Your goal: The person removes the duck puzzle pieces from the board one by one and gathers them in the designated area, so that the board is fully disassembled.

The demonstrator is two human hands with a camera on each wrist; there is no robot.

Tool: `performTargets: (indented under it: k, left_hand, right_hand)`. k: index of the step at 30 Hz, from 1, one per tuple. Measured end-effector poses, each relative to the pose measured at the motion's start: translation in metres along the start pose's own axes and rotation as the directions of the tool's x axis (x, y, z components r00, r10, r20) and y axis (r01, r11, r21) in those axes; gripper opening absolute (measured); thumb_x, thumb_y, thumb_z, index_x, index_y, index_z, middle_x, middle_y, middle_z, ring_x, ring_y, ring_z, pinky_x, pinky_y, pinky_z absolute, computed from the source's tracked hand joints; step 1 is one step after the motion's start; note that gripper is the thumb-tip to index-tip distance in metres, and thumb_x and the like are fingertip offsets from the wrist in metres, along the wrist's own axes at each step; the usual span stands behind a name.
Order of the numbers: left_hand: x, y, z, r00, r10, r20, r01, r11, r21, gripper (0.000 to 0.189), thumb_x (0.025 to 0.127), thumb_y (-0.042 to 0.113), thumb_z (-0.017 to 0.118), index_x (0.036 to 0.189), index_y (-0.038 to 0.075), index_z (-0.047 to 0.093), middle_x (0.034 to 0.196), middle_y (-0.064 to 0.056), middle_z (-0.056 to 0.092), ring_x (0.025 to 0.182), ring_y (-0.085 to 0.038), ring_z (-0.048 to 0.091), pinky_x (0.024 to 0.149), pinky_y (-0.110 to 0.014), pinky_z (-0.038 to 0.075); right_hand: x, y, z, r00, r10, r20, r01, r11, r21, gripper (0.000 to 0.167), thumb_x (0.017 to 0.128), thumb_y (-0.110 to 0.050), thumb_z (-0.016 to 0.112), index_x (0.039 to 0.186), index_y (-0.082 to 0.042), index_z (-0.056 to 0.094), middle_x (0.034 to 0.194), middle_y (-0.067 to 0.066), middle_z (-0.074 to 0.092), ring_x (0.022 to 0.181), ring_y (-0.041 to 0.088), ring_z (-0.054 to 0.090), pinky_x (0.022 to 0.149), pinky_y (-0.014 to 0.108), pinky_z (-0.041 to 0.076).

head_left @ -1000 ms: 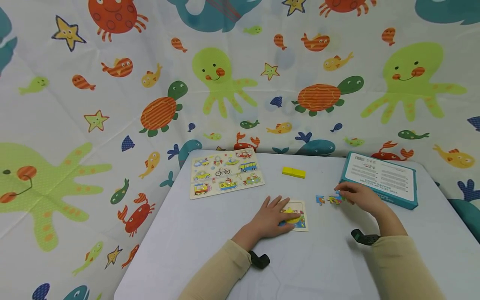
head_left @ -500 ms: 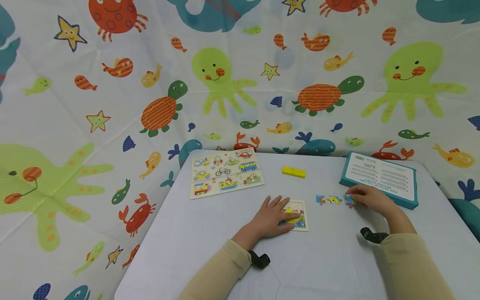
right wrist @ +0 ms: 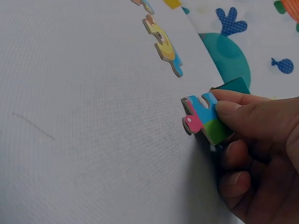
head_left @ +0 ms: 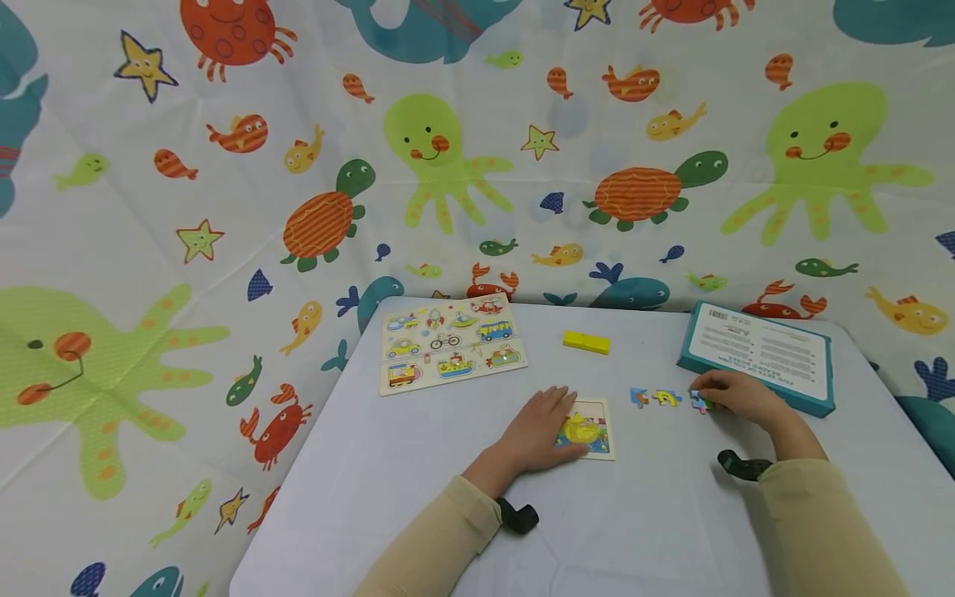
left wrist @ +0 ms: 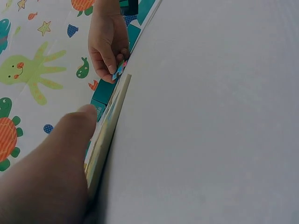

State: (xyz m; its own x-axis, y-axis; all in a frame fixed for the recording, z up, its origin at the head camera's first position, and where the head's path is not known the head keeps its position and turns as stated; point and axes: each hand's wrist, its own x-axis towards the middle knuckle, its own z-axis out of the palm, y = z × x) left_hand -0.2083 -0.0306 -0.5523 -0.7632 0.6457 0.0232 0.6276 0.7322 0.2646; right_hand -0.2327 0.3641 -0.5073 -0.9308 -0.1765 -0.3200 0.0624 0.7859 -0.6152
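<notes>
My left hand (head_left: 533, 433) rests with its fingers fairly straight on the left side of a small square duck puzzle (head_left: 585, 429). The thumb lies along the lower edge, and the yellow duck shows beside it. In the left wrist view that thumb (left wrist: 60, 144) sits against the board's pale edge (left wrist: 112, 126). My right hand (head_left: 742, 400) pinches a jigsaw piece (right wrist: 205, 119) between thumb and index finger; the piece is blue, green and pink. Left of it lie a yellow jigsaw piece (head_left: 667, 399) and a blue-and-orange piece (head_left: 639, 398), set in a row.
A teal box (head_left: 761, 356) with a white label stands just behind my right hand. Toward the back lie a yellow block (head_left: 586, 342) and a wooden vehicle puzzle board (head_left: 453, 344). A sea-animal cloth (head_left: 477, 199) hangs behind the white table (head_left: 597, 531).
My right hand has moved right, carrying the jigsaw piece away from the yellow one. The left hand's fingers have drawn back off the duck picture, which shows more fully now.
</notes>
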Motion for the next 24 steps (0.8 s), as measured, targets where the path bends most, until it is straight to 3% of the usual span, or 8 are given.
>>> performTargets:
  k: [6,10,24]
  left_hand:
    - [0.000,-0.007,-0.003,0.998,-0.058,0.003,0.058,0.998,-0.012,0.099,0.087,0.078,0.044,0.159,0.015,0.021,0.163,-0.001,0.025,0.149,-0.018,0.028,0.122,-0.034,0.027]
    - [-0.001,-0.014,-0.005,0.995,-0.104,0.002,0.104,0.994,-0.015,0.101,0.084,0.081,0.045,0.158,0.015,0.025,0.163,0.000,0.027,0.150,-0.019,0.028,0.122,-0.036,0.027]
    - [-0.002,-0.016,-0.003,0.991,-0.134,0.009,0.133,0.989,0.064,0.100,0.085,0.082,0.040,0.157,0.014,0.028,0.163,-0.001,0.027,0.151,-0.019,0.023,0.124,-0.035,0.022]
  right_hand:
    - [-0.001,-0.001,0.002,1.000,0.004,-0.011,-0.004,1.000,-0.003,0.028,0.103,-0.025,0.052,0.121,-0.007,0.064,0.105,0.009,0.060,0.090,0.022,0.051,0.071,0.030,0.044]
    - [-0.001,-0.001,0.003,1.000,-0.001,-0.017,0.001,1.000,-0.004,0.028,0.103,-0.024,0.052,0.120,-0.006,0.064,0.107,0.010,0.060,0.089,0.022,0.052,0.071,0.030,0.044]
    - [-0.003,0.000,0.006,0.999,0.003,-0.040,-0.003,1.000,0.009,0.032,0.104,-0.029,0.051,0.122,-0.006,0.063,0.111,0.013,0.060,0.092,0.024,0.052,0.070,0.030,0.044]
